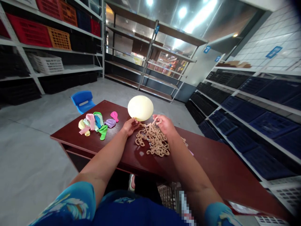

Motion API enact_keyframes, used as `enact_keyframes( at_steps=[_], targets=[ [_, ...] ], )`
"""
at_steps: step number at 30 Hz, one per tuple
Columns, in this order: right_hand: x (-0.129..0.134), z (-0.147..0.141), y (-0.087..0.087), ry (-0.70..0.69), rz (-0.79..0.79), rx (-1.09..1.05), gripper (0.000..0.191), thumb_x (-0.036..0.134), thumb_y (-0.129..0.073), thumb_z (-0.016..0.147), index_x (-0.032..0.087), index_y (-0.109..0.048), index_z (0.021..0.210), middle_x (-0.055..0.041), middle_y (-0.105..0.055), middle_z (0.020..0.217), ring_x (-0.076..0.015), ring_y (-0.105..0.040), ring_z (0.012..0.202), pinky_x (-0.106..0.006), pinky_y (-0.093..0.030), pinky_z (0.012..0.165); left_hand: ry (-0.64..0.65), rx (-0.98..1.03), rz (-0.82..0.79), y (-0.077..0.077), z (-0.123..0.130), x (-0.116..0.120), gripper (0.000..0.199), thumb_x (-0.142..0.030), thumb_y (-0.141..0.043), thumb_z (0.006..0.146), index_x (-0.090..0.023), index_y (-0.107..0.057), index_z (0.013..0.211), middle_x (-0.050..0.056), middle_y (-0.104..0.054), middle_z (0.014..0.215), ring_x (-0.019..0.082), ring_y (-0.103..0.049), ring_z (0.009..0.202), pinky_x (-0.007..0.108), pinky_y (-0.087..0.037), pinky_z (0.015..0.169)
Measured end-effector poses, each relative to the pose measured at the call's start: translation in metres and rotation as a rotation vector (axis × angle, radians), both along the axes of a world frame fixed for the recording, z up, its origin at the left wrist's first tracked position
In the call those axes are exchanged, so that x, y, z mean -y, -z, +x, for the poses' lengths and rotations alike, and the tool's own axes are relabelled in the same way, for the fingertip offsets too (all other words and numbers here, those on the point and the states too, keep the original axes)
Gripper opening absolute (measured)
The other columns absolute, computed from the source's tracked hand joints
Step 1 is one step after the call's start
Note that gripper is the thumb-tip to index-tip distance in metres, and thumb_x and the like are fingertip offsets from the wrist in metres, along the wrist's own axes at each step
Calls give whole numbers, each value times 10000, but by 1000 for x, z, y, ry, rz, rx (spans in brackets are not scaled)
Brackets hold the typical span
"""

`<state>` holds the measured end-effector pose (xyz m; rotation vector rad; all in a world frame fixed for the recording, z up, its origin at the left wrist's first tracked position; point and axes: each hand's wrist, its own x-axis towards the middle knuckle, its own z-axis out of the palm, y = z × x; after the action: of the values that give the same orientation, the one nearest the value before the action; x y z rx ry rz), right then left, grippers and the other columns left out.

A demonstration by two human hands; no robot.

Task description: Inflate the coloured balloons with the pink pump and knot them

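A pale yellow inflated balloon stands above the dark red table, its knotted or pinched neck in the fingers of my left hand. My right hand pinches a piece of tan cord lifted from a heap of curly tan cord. The heap lies on the table between my forearms, and part of it is hidden behind my right wrist. Whether the piece in my right hand joins the balloon's neck, I cannot tell.
Several uninflated balloons lie on the left of the table. Beyond its left end is a blue chair. Shelves with crates line the left; dark blue crates fill the right-hand racks. A metal rack stands behind.
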<state>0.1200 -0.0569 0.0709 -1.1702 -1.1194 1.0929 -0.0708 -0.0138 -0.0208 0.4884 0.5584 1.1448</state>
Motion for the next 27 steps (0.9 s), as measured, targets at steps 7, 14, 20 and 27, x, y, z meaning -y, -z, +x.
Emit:
enact_keyframes(
  at_steps=[7, 14, 20, 27],
  targets=[
    [13, 13, -25, -7, 76, -44, 397, 601, -531, 708, 206, -492, 689, -49, -649, 826, -214, -612, 897, -329, -482, 744, -24, -11, 73, 1, 2, 5, 159, -256, -569, 759, -133, -512, 676, 11, -533, 591, 103, -574, 589, 175, -383, 446],
    [29, -2, -12, -62, 113, 166, 364, 537, -532, 738, 188, -628, 778, -50, -669, 847, -191, -615, 840, -334, -458, 800, 66, -55, 128, -27, 14, 20, 167, -271, -595, 740, -124, -522, 717, 23, -544, 652, 55, -491, 439, 141, -226, 320],
    [39, -9, -4, -52, 341, 656, 271, 394, -498, 787, 192, -679, 791, -24, -666, 891, -162, -581, 867, -283, -417, 823, -2, -207, 115, -53, 26, 34, 161, -271, -530, 789, -116, -528, 748, 29, -556, 652, 46, -440, 383, 160, -270, 320],
    [39, -16, 0, 49, 500, 760, 228, 356, -520, 776, 197, -683, 771, -37, -656, 811, -154, -596, 784, -275, -444, 769, -27, -317, 225, -65, 41, 54, 155, -267, -435, 848, -146, -493, 770, 4, -549, 628, 67, -455, 402, 185, -333, 367]
  ],
)
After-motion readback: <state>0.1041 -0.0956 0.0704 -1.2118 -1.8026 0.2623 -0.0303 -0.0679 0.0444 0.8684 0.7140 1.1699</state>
